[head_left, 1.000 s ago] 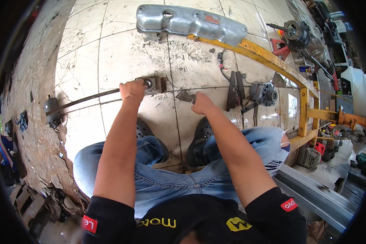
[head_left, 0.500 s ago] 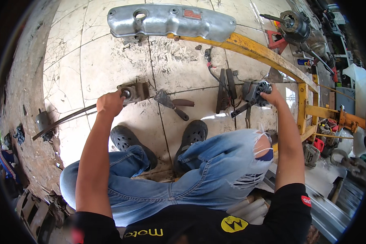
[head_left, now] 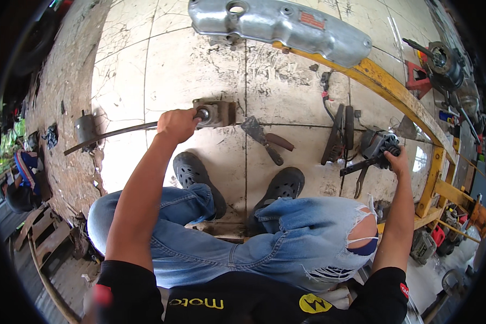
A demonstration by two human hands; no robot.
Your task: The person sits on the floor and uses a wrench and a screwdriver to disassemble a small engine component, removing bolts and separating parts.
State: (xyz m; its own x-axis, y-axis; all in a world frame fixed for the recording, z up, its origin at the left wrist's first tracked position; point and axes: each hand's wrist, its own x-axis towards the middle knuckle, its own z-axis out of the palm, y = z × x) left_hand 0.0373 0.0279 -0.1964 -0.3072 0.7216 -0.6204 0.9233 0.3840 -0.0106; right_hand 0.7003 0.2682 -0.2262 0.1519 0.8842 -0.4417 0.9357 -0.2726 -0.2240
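Observation:
My left hand [head_left: 176, 125] is wrapped round the end of a long, slightly curved dark metal bar [head_left: 113, 133] that runs off to the left. Right beside its fingers lies a rusty metal block [head_left: 220, 114] with a round socket; whether the bar joins it is hidden by the hand. Over on the right, my right hand [head_left: 398, 160] grips a grey and black mechanical part [head_left: 380, 144] with a dark arm pointing left, low over the tiles. Between the hands lie a scraper [head_left: 258, 137] with a wide blade and a brown handle-like piece [head_left: 280, 142].
A silver engine cover [head_left: 281, 27] rests on a yellow metal frame [head_left: 383, 78] that curves down the right side. Dark flat bars [head_left: 333, 135] and a cable lie left of the right hand. A grey cylinder [head_left: 85, 128] stands at left. My clogs [head_left: 283, 186] are on the tiles.
The view has turned, so most things sit further right in the picture. Both hands keep their holds, and the dark arm of the right-hand part still points left.

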